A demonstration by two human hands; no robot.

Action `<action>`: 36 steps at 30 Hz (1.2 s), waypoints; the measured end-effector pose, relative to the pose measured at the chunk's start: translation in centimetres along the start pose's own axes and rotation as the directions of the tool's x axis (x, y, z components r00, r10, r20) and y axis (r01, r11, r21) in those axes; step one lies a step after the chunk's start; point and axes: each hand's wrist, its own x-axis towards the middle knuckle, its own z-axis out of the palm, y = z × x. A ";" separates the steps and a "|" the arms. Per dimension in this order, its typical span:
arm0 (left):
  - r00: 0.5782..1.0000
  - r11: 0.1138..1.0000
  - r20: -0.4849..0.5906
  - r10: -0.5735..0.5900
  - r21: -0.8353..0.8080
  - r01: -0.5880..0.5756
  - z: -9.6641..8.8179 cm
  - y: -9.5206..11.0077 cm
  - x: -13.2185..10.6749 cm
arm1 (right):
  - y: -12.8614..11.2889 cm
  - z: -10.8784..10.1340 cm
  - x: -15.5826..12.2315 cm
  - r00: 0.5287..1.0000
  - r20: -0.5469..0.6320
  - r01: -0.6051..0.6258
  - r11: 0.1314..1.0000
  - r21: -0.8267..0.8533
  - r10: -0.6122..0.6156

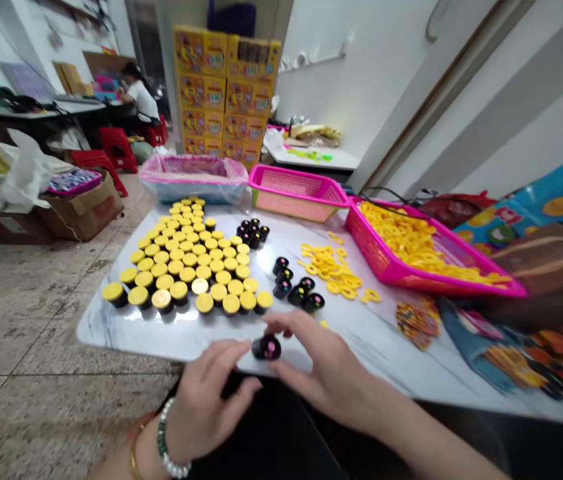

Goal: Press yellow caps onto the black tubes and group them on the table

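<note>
A small black cylinder (pixel 260 348) with a pink dot on its end lies on its side at the table's front edge. My right hand (pixel 324 370) has its thumb and fingers closed around that piece from the right. From the left, the fingertips of my left hand (pixel 208 387) reach the cylinder's other end, with the thumb held apart below. Just beyond stand several black cylinders (pixel 297 293) with coloured dots in their tops. Many black cylinders with yellow tops (pixel 188 275) stand upright in rows to the left.
Loose yellow rings (pixel 346 283) lie on the white marbled table (pixel 151 333), near a pink basket (pixel 386 267) of yellow parts. Another pink basket (pixel 301 193) and a plastic-lined basket (pixel 194 180) line the back. Stacked yellow boxes (pixel 226 93) stand behind; a person (pixel 141 100) sits far left.
</note>
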 end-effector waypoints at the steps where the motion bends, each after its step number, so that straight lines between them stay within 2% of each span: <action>1: 1.000 0.999 0.026 -0.001 -0.047 0.003 0.4 0.0 0.4 | -0.5 0.3 0.2 1.000 0.016 0.003 0.999 0.042 -0.004; 5: 0.997 0.985 0.054 -0.046 -0.161 0.054 0.9 -0.4 1.1 | -1.2 1.4 0.4 0.999 -0.035 0.035 0.995 0.095 -0.031; 8: 0.989 0.984 0.062 -0.131 -0.113 0.137 0.4 -1.0 0.8 | -0.4 1.4 -0.3 0.996 -0.089 0.011 0.999 0.034 -0.008; 10: 0.985 0.984 0.051 -0.168 -0.055 0.170 0.1 -1.4 0.6 | 0.8 1.0 -1.3 0.973 -0.212 -0.103 0.992 -0.071 0.086; 11: 0.984 0.984 0.050 -0.172 -0.033 0.174 0.1 -1.5 0.5 | 1.5 0.7 -2.1 0.943 -0.294 -0.199 0.972 -0.123 0.156; 13: 0.983 0.987 0.090 -0.158 -0.011 0.159 0.1 -1.7 0.6 | 3.2 0.5 -3.6 0.853 -0.412 -0.414 0.896 -0.163 0.319; 15: 0.976 0.990 0.168 -0.140 -0.001 0.142 0.1 -1.7 1.0 | 4.6 0.7 -5.1 0.783 -0.403 -0.563 0.815 -0.135 0.474; 16: 0.970 0.991 0.205 -0.131 0.006 0.132 0.1 -1.6 1.3 | 5.2 0.9 -5.7 0.768 -0.364 -0.601 0.789 -0.124 0.527; 20: 0.956 0.992 0.269 -0.121 0.062 0.108 -0.1 -1.4 1.9 | 6.3 1.7 -6.7 0.778 -0.245 -0.622 0.765 -0.170 0.578; 22: 0.950 0.989 0.277 -0.143 0.079 0.126 -0.2 -1.2 1.9 | 6.4 1.7 -6.7 0.798 -0.229 -0.600 0.773 -0.206 0.558; 25: 0.942 0.979 0.267 -0.205 0.048 0.199 -0.2 -1.2 1.8 | 6.4 1.7 -6.7 0.842 -0.281 -0.530 0.805 -0.265 0.461; 28: 0.935 0.963 0.232 -0.269 0.039 0.267 0.1 -1.1 1.9 | 6.2 2.6 -7.0 0.894 -0.335 -0.409 0.848 -0.338 0.298; 30: 0.935 0.959 0.212 -0.283 0.061 0.276 0.3 -1.0 2.0 | 5.7 3.8 -7.4 0.922 -0.352 -0.313 0.842 -0.438 0.159; 34: 0.961 0.968 0.141 -0.238 0.113 0.223 1.2 -1.2 0.9 | 5.1 5.7 -8.2 0.925 -0.363 -0.163 0.746 -0.645 -0.112; 36: 0.991 0.988 0.074 -0.109 0.113 0.101 2.2 -2.4 0.1 | 5.3 5.9 -7.9 0.923 -0.325 -0.083 0.721 -0.688 -0.204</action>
